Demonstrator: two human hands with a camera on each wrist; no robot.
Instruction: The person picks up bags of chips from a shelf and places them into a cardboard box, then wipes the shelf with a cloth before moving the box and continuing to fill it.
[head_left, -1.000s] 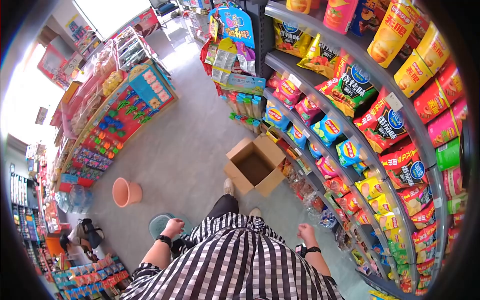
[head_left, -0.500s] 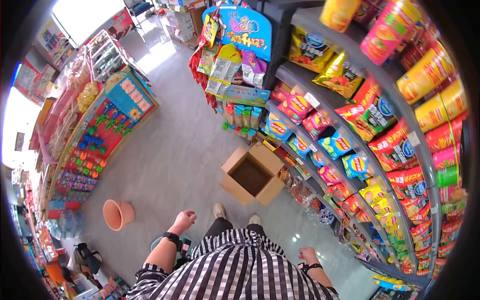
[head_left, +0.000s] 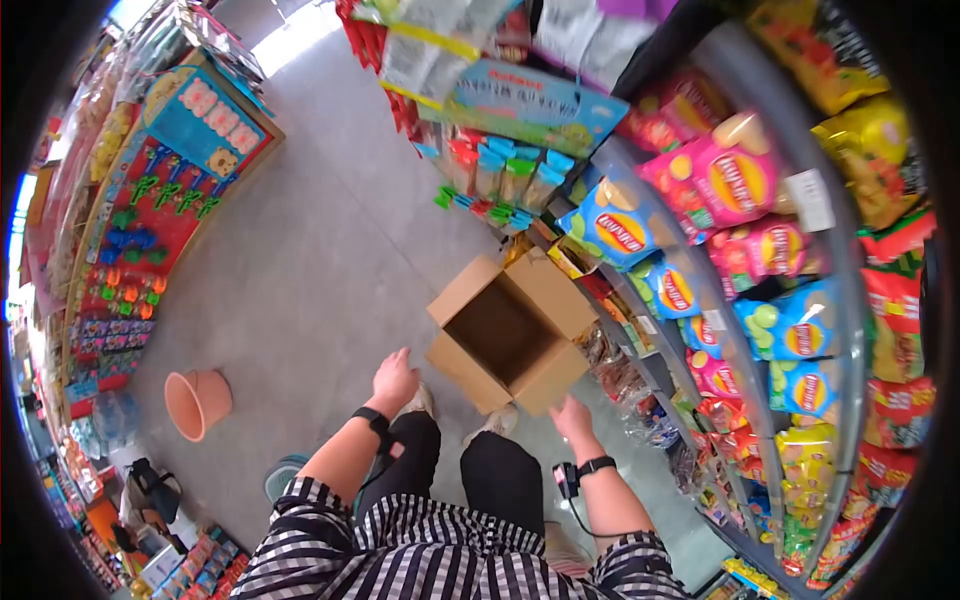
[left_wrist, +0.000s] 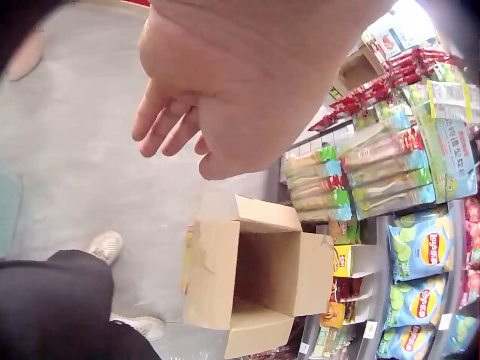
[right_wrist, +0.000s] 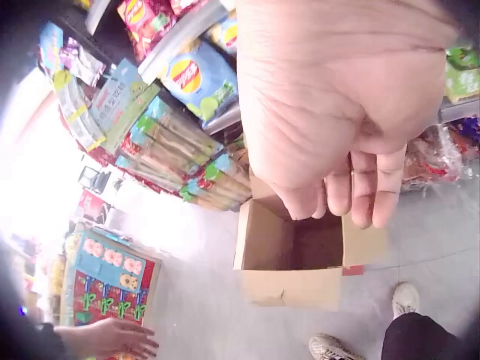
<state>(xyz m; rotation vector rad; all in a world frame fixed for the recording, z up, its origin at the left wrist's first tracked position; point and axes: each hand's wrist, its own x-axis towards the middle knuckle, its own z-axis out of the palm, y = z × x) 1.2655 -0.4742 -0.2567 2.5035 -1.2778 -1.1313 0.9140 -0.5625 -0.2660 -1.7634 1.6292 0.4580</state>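
An open-topped cardboard box point(head_left: 462, 372) stands on the floor before the person's feet, its flaps spread outward and its inside bare. On its left, the left hand point(head_left: 397, 378) is apart from the flaps; in the left wrist view its fingers point(left_wrist: 161, 124) hang loosely with nothing in them. Near the box's lower right flap is the right hand point(head_left: 572, 418), which overlaps the flap's edge in the right wrist view, where its relaxed fingers point(right_wrist: 364, 191) point down over the box point(right_wrist: 292, 287). No thing shows in either palm.
Shelves of chip bags point(head_left: 610, 225) curve along the right side. Hanging snack packs point(head_left: 500, 175) stick out behind the box. A pink bucket point(head_left: 198, 403) stands on the floor at left, below a low display stand point(head_left: 215, 125).
The view has dropped and come closer to the box, and the person now leans forward with knees bent. Both hands have reached forward toward the box's sides.
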